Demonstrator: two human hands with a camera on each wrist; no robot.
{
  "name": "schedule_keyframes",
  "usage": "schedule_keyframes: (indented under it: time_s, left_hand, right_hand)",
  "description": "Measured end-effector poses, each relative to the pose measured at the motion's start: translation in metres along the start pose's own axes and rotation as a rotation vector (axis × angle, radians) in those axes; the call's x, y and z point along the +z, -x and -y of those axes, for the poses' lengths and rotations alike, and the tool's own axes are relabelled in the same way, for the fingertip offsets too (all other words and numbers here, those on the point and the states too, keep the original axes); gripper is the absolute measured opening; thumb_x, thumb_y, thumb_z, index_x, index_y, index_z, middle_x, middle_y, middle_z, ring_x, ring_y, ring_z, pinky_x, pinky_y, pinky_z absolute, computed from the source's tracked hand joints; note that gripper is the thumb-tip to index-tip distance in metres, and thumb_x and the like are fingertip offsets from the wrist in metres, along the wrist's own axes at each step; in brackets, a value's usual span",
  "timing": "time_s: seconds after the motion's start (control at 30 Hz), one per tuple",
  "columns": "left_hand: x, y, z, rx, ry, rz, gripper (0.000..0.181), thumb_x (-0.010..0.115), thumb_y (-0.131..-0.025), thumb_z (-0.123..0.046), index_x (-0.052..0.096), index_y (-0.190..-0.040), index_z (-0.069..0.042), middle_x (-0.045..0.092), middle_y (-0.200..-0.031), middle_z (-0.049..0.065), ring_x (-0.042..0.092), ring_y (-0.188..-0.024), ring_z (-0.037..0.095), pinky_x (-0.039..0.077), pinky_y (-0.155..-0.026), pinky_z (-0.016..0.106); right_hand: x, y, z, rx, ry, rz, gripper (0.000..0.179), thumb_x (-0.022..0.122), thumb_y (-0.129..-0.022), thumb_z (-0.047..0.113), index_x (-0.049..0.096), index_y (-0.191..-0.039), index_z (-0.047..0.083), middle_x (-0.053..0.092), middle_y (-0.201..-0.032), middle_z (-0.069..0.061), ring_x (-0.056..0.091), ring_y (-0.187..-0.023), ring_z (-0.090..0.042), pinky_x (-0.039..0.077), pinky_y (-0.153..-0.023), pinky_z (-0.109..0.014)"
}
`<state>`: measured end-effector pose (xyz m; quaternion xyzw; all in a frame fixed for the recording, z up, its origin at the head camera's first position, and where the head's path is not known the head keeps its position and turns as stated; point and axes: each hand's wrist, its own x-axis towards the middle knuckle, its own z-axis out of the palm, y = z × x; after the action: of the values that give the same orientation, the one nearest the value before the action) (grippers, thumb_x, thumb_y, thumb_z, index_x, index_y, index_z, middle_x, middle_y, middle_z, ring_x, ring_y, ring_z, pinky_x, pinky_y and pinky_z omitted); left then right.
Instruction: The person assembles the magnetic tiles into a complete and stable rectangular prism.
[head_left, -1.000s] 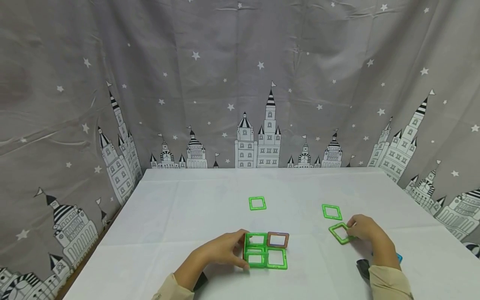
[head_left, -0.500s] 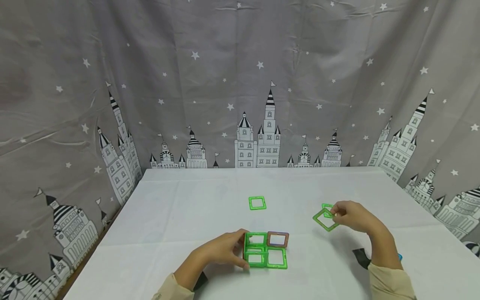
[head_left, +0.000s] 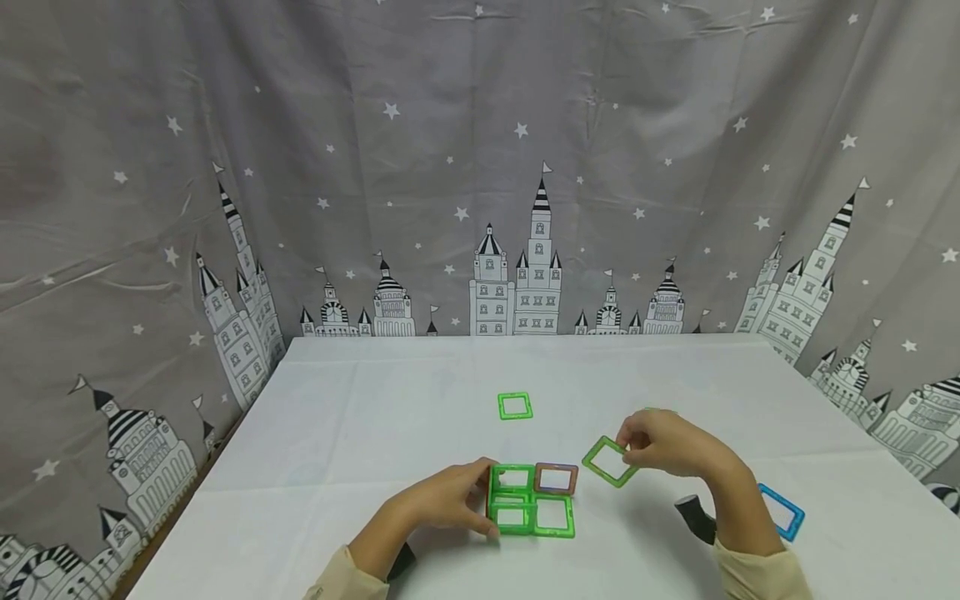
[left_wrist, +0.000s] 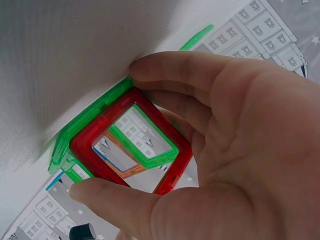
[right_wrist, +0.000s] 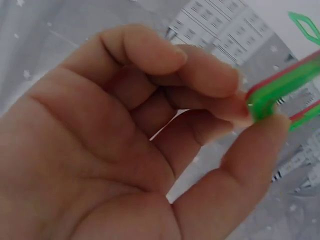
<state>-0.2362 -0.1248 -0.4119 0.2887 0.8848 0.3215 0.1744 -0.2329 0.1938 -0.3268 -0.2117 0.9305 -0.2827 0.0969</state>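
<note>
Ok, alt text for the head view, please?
The right hand pinches a green-looking square frame just right of a build of joined frames; the left hand holds that build's left side on a white table. A loose green frame lies farther back, a blue frame beside the right forearm.

Tight right of the block (head_left: pixel 535 505), roomy behind it
In the head view, only a slim gap parts it from the right hand's (head_left: pixel 670 443) tile (head_left: pixel 600 475); the left hand (head_left: pixel 447 500) bars the block's left side. Behind, the bench (head_left: pixel 375 400) lies open to the curtain (head_left: pixel 420 183), save one green tile (head_left: pixel 516 417). The right forearm (head_left: pixel 745 512) stands between block and blue tile (head_left: pixel 782 500).
</note>
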Motion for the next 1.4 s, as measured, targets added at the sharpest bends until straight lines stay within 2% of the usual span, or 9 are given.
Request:
schedule_keyframes:
  time_s: [0.27,0.4,0.57,0.83,1.13,1.4]
  left_hand:
    - [0.000,0.000,0.000,0.000,0.006,0.003,0.070,0.082,-0.073,-0.032,0.046,-0.129,-0.011,0.061,-0.115,-0.001,0.054,-0.103,0.010,0.046,-0.095,0.034]
    - [0.000,-0.001,0.001,0.000,0.016,0.003,0.069,0.082,-0.072,-0.031,0.047,-0.128,-0.012,0.061,-0.113,-0.003,0.053,-0.098,0.008,0.045,-0.092,0.031]
    - [0.001,-0.002,0.001,0.005,0.008,0.001,0.068,0.082,-0.072,-0.031,0.047,-0.127,-0.012,0.061,-0.113,-0.002,0.053,-0.099,0.008,0.046,-0.092,0.031]
    - [-0.001,-0.001,0.000,0.009,0.012,0.006,0.068,0.082,-0.073,-0.030,0.047,-0.127,-0.011,0.061,-0.113,-0.001,0.054,-0.101,0.010,0.046,-0.092,0.032]
    - [-0.001,0.000,-0.001,0.003,0.011,0.006,0.067,0.082,-0.072,-0.029,0.047,-0.126,-0.011,0.061,-0.112,-0.001,0.055,-0.099,0.011,0.046,-0.090,0.031]
    - [0.000,0.000,-0.001,-0.010,-0.002,-0.001,0.070,0.082,-0.072,-0.031,0.046,-0.129,-0.010,0.061,-0.113,-0.001,0.055,-0.106,0.014,0.045,-0.095,0.035]
  right_hand:
    - [0.025,-0.010,0.029,-0.050,0.061,0.135,0.005,0.067,-0.080,0.003,0.065,-0.082,0.007,0.051,-0.069,0.004,0.046,-0.067,-0.011,0.038,-0.057,-0.023]
    - [0.037,-0.013,0.038,-0.054,0.084,0.160,0.010,0.064,-0.076,-0.002,0.066,-0.078,0.007,0.050,-0.068,0.004,0.045,-0.066,-0.011,0.037,-0.057,-0.023]
    - [0.046,-0.014,0.043,-0.037,0.113,0.170,0.013,0.064,-0.074,-0.006,0.063,-0.074,0.008,0.051,-0.068,0.003,0.046,-0.066,-0.012,0.038,-0.057,-0.024]
    - [0.053,-0.016,0.047,-0.079,0.135,0.187,0.013,0.067,-0.074,-0.005,0.064,-0.074,0.008,0.052,-0.068,0.004,0.045,-0.065,-0.010,0.038,-0.057,-0.024]
    - [0.054,-0.015,0.051,-0.099,0.176,0.187,0.011,0.067,-0.075,-0.004,0.065,-0.075,0.007,0.052,-0.070,0.005,0.045,-0.065,-0.008,0.040,-0.059,-0.023]
    - [0.056,-0.015,0.052,-0.116,0.186,0.187,0.012,0.067,-0.075,-0.004,0.065,-0.075,0.008,0.052,-0.070,0.006,0.045,-0.065,-0.008,0.040,-0.058,-0.022]
